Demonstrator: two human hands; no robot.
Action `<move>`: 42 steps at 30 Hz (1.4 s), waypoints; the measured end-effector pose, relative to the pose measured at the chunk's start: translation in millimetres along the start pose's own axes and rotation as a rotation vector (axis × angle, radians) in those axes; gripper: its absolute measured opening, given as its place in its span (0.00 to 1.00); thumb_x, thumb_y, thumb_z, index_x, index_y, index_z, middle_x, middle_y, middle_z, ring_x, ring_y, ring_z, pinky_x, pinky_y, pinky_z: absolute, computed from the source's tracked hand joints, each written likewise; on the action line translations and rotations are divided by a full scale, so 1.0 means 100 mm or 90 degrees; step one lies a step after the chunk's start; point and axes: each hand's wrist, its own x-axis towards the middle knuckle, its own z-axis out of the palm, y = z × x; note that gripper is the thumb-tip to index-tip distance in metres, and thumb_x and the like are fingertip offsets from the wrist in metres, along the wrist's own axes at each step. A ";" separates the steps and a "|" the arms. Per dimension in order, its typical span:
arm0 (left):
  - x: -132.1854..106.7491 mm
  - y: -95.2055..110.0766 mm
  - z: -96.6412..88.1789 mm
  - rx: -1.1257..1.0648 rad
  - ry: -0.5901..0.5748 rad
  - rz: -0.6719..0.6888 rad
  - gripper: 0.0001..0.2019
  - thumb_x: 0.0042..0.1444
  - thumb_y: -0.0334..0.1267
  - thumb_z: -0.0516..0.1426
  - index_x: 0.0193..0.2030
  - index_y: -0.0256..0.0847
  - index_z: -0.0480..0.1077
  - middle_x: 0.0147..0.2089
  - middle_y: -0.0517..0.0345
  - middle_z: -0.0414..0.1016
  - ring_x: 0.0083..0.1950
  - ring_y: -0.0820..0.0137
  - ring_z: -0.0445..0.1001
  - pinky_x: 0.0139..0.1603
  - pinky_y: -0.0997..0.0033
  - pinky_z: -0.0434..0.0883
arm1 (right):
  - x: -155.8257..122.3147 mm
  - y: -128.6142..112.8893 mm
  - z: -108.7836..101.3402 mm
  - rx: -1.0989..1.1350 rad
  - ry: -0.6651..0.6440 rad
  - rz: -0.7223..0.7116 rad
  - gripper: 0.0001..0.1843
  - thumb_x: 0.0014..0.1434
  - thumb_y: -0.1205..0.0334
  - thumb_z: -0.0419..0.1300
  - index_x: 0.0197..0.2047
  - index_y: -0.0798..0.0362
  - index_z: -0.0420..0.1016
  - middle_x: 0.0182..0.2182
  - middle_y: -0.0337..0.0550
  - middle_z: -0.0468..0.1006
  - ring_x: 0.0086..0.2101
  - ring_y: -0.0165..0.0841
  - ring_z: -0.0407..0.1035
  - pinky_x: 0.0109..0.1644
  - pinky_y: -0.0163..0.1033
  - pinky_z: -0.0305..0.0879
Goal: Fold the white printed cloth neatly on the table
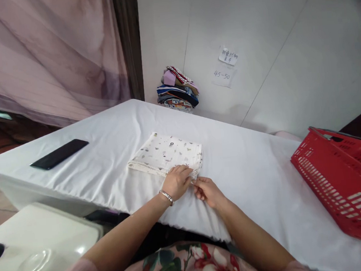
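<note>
Okay, everything's happening at one corner

So I've got a folded white cloth [166, 150] with little printed figures on it, lying flat near the front edge of the table [250, 175], pretty much right in front of me. Guess that's just the easy spot, since both arms reach it without stretching.

My left hand [177, 182], the one with the bracelet [167, 197], rests palm down over the near right part of the cloth, fingers close together. Can't tell if the thumb is gripping anything underneath, but I'd say the weight is there so the layers don't slide. Right hand [208, 191] is just beside it, fingertips pinched together on what looks like the very edge of that corner. A small pinch makes sense to me: thin fabric, not much to grab.

Other stuff sits well apart, which leaves elbow room: phone [59, 154] off to the left, red basket [338, 176] on the right, a pile of folded fabric [178, 89] by the wall [253, 28]. Can't tell what that pile stands on, honestly.
</note>
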 end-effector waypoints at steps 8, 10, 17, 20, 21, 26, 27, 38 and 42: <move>-0.03 0.05 -0.04 0.039 -0.036 0.058 0.13 0.55 0.30 0.49 0.46 0.40 0.68 0.42 0.52 0.70 0.45 0.63 0.66 0.44 0.61 0.64 | 0.00 0.03 -0.04 0.041 -0.014 -0.022 0.12 0.44 0.57 0.60 0.22 0.54 0.62 0.15 0.33 0.67 0.12 0.21 0.56 0.13 0.29 0.39; -0.05 0.07 -0.06 0.017 -0.056 0.056 0.15 0.53 0.30 0.51 0.48 0.41 0.67 0.43 0.52 0.70 0.45 0.63 0.66 0.45 0.61 0.64 | 0.00 0.04 -0.05 0.040 -0.018 -0.023 0.11 0.44 0.58 0.60 0.22 0.54 0.62 0.15 0.32 0.67 0.12 0.21 0.56 0.13 0.29 0.39; -0.04 0.06 -0.06 0.020 -0.070 0.047 0.16 0.51 0.30 0.52 0.48 0.41 0.66 0.44 0.51 0.70 0.47 0.62 0.66 0.46 0.59 0.65 | -0.03 -0.01 -0.07 0.020 -0.032 -0.042 0.10 0.44 0.57 0.60 0.24 0.54 0.64 0.15 0.32 0.67 0.12 0.20 0.55 0.13 0.29 0.39; 0.02 0.01 -0.02 -0.007 -0.027 0.005 0.16 0.51 0.28 0.51 0.47 0.43 0.67 0.44 0.53 0.70 0.46 0.64 0.67 0.46 0.61 0.67 | -0.02 -0.05 -0.16 -0.037 0.027 -0.078 0.10 0.46 0.56 0.59 0.28 0.54 0.68 0.17 0.33 0.69 0.13 0.21 0.57 0.14 0.28 0.43; 0.04 -0.01 -0.01 -0.024 -0.008 -0.015 0.16 0.51 0.28 0.52 0.47 0.43 0.67 0.44 0.53 0.70 0.45 0.65 0.68 0.46 0.63 0.67 | -0.01 -0.05 -0.21 -0.072 0.066 -0.094 0.10 0.46 0.56 0.59 0.29 0.54 0.69 0.17 0.33 0.69 0.13 0.22 0.58 0.14 0.28 0.45; 0.11 -0.03 -0.02 -0.092 0.057 -0.100 0.14 0.51 0.31 0.54 0.45 0.42 0.69 0.42 0.56 0.71 0.43 0.68 0.70 0.43 0.68 0.70 | 0.05 -0.06 -0.35 -0.219 0.138 -0.038 0.11 0.49 0.56 0.58 0.30 0.55 0.71 0.17 0.36 0.72 0.12 0.23 0.58 0.12 0.29 0.46; 0.11 -0.03 -0.02 -0.092 0.060 -0.102 0.14 0.50 0.31 0.54 0.45 0.42 0.69 0.42 0.56 0.71 0.43 0.68 0.70 0.43 0.68 0.70 | 0.06 -0.06 -0.35 -0.222 0.120 -0.015 0.11 0.49 0.55 0.59 0.30 0.55 0.71 0.17 0.36 0.72 0.12 0.23 0.59 0.11 0.29 0.47; 0.08 -0.01 -0.01 -0.082 0.076 -0.072 0.15 0.51 0.31 0.54 0.46 0.43 0.69 0.42 0.56 0.71 0.44 0.68 0.69 0.44 0.67 0.70 | 0.19 -0.12 -0.25 -0.156 0.033 0.045 0.16 0.47 0.52 0.63 0.21 0.54 0.64 0.15 0.34 0.68 0.11 0.21 0.57 0.10 0.28 0.42; 0.08 0.00 -0.01 -0.077 0.078 -0.077 0.15 0.51 0.30 0.53 0.47 0.43 0.69 0.43 0.56 0.71 0.44 0.67 0.69 0.44 0.67 0.70 | 0.21 -0.12 -0.19 -0.164 0.081 -0.002 0.15 0.46 0.53 0.63 0.23 0.53 0.64 0.17 0.34 0.69 0.11 0.22 0.59 0.10 0.28 0.43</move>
